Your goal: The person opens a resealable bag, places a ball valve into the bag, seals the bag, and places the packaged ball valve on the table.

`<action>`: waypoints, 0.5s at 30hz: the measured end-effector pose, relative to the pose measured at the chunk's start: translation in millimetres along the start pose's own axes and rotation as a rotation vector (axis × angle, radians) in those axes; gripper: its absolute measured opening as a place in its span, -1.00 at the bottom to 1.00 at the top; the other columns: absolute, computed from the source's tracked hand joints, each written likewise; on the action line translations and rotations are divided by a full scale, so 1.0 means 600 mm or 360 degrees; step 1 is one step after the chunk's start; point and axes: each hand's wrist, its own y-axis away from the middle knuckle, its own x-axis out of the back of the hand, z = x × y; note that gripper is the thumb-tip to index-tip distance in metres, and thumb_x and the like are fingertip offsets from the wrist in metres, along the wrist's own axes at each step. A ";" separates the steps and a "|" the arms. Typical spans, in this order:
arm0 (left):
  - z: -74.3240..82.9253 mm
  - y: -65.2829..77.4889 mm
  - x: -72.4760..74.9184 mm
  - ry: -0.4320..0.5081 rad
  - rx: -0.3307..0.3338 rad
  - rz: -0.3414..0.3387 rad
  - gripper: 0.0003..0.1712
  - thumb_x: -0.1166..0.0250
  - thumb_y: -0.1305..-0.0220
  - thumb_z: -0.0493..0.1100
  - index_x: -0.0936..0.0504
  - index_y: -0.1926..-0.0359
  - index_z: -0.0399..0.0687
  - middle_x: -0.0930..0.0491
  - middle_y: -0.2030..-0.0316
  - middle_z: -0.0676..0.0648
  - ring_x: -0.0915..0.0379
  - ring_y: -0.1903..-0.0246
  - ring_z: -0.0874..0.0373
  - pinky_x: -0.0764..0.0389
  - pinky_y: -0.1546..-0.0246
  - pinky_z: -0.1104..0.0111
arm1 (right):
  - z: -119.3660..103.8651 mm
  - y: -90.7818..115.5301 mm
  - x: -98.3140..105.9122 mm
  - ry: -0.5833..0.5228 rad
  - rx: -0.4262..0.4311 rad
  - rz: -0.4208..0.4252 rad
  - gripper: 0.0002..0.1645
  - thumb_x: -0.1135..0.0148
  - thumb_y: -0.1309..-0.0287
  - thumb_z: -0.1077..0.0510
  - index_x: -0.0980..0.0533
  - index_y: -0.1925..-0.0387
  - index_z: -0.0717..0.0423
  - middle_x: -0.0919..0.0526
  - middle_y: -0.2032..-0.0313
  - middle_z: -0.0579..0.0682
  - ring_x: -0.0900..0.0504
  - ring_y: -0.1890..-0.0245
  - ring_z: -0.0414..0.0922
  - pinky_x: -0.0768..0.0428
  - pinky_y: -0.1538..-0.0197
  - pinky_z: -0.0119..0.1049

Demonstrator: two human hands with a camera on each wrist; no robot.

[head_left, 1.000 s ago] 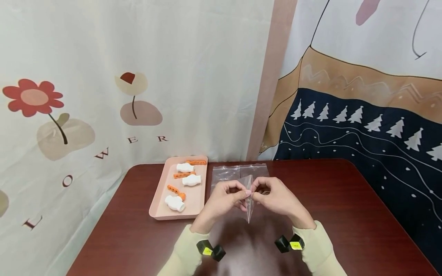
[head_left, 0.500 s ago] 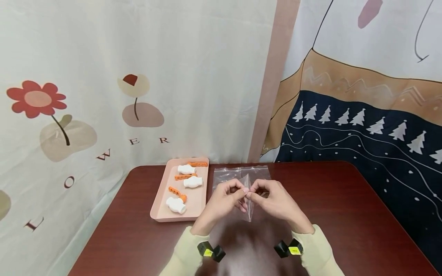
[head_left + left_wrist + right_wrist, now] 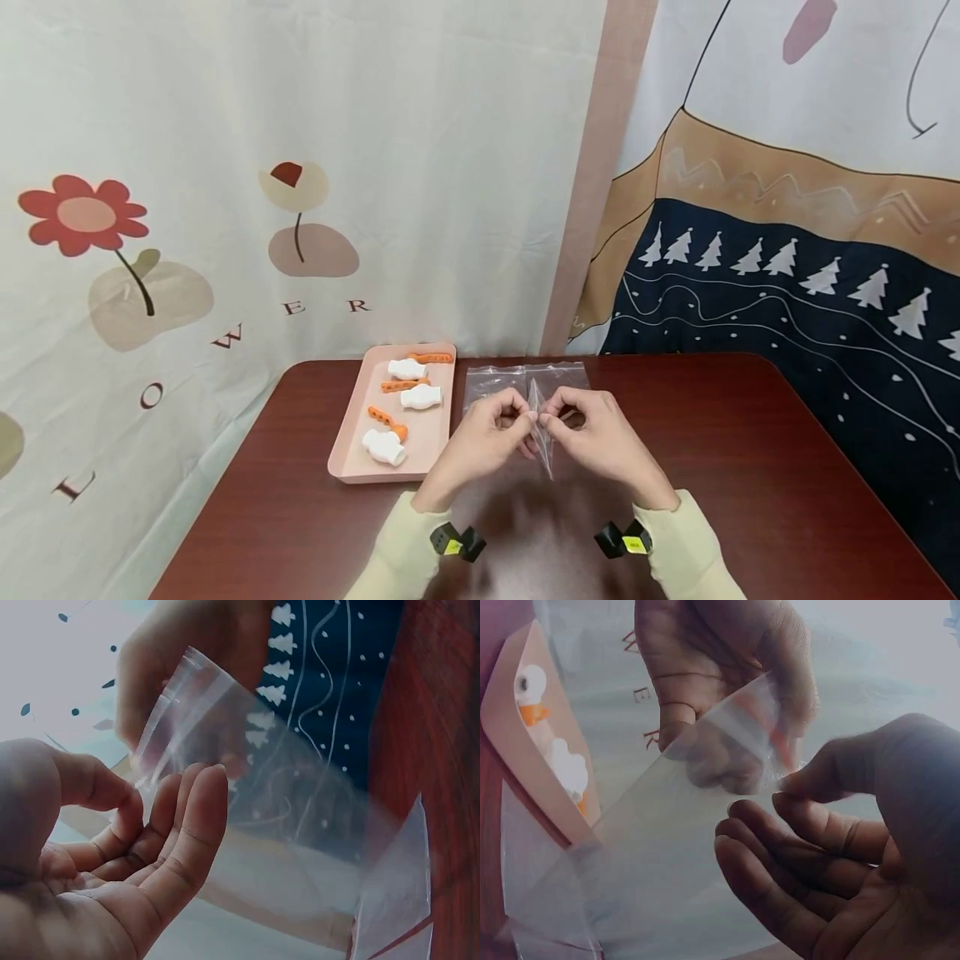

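Head view: left hand [image 3: 483, 435] and right hand [image 3: 596, 431] pinch the clear bag [image 3: 543, 446] near its zip edge from opposite sides. This presumably steadies its limp film

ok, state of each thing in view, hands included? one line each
left hand: pinching upright bag
right hand: pinching same bag
upright bag: clear, held between the hands, nothing seen inside; can't tell if its seal is open
flat bags: clear, lying on table behind hands
pink tray: on table, loaded
white pieces: three, lying in tray
orange pieces: three, lying in tray
table: partly covered
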 end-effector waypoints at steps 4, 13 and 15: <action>0.000 0.002 0.001 -0.0103 0.0014 0.0042 -0.86 -0.18 -0.45 -0.25 -0.57 0.29 -0.21 -0.74 0.44 -0.23 -0.74 0.46 0.08 -0.76 0.36 0.17 | 0.004 0.002 0.003 0.0050 0.0115 0.0058 -0.76 -0.35 -0.14 0.33 -0.62 0.48 -0.10 -0.70 0.45 -0.21 -0.63 0.44 -0.35 -0.72 0.30 -0.36; 0.003 0.004 0.008 -0.0174 0.0098 0.0167 -0.83 -0.11 -0.29 -0.33 -0.54 0.46 -0.16 -0.77 0.45 -0.16 -0.73 0.49 0.13 -0.77 0.42 0.27 | 0.009 0.002 0.017 0.0147 0.0156 0.0093 -0.74 -0.32 0.04 0.37 -0.61 0.50 -0.10 -0.72 0.48 -0.22 -0.64 0.51 -0.37 -0.73 0.35 -0.32; 0.003 0.004 0.010 -0.0220 0.0114 0.0194 -0.82 -0.12 -0.27 -0.32 -0.54 0.48 -0.14 -0.77 0.45 -0.14 -0.74 0.50 0.14 -0.75 0.43 0.31 | 0.008 0.003 0.021 0.0163 0.0143 0.0086 -0.77 -0.33 0.03 0.36 -0.62 0.48 -0.07 -0.69 0.50 -0.25 -0.63 0.54 -0.37 -0.71 0.38 -0.35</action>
